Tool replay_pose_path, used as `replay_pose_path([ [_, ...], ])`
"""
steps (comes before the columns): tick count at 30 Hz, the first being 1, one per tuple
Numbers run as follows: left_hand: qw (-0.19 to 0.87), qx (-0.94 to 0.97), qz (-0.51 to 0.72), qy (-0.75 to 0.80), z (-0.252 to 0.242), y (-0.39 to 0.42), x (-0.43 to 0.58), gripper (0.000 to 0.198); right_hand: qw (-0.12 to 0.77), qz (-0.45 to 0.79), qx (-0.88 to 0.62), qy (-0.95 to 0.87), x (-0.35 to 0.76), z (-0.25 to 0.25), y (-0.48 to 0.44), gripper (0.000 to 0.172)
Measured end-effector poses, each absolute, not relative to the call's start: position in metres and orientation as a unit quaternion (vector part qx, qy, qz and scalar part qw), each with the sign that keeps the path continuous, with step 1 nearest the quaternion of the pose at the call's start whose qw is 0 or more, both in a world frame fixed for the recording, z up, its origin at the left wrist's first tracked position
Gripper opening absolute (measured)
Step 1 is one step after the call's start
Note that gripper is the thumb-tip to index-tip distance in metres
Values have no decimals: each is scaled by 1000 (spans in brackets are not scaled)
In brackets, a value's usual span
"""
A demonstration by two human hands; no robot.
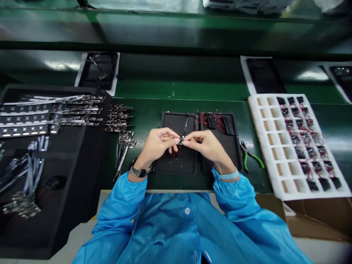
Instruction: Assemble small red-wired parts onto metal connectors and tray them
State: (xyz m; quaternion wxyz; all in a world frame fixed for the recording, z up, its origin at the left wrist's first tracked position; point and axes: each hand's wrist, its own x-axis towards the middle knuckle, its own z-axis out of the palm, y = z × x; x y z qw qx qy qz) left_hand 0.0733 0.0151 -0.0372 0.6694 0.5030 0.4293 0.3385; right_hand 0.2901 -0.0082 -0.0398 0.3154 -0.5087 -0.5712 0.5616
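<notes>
A small circuit board [180, 140] with a flat ribbon cable [186, 124] rising from it is pinched between my two hands. My left hand [164, 142] grips its left side between thumb and fingertips. On the right side, the thumb and forefinger of my right hand [202, 143] close on the same board. Beneath them lies a black tray [181, 167] with two recesses. Dark red bits, perhaps small wired parts [173, 154], lie in the left recess, partly hidden by my left hand. Black parts with red wires [227, 125] fill the top of the right recess.
Green-handled pliers [253, 157] lie right of the tray. Further right stands a white foam tray [258, 110] with black wired parts in some cells. Boards with ribbon cables [126, 141] lie at left, beside a large black bin [82, 157] holding more. A shelf [165, 29] crosses the back.
</notes>
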Motion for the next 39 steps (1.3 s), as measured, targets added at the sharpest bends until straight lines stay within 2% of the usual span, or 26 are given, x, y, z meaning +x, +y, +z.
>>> replay_pose_path([
  [13, 696, 504, 311, 405, -36, 17, 68, 32, 309, 598, -483, -560, 291, -41, -9, 32],
  [35, 703, 500, 307, 402, -39, 17, 66, 22, 304, 611, -476, -555, 288, -47, -7, 31],
  [39, 666, 513, 360, 406, -32, 17, 60, 19, 350, 557, -464, -593, 288, -42, -3, 26],
])
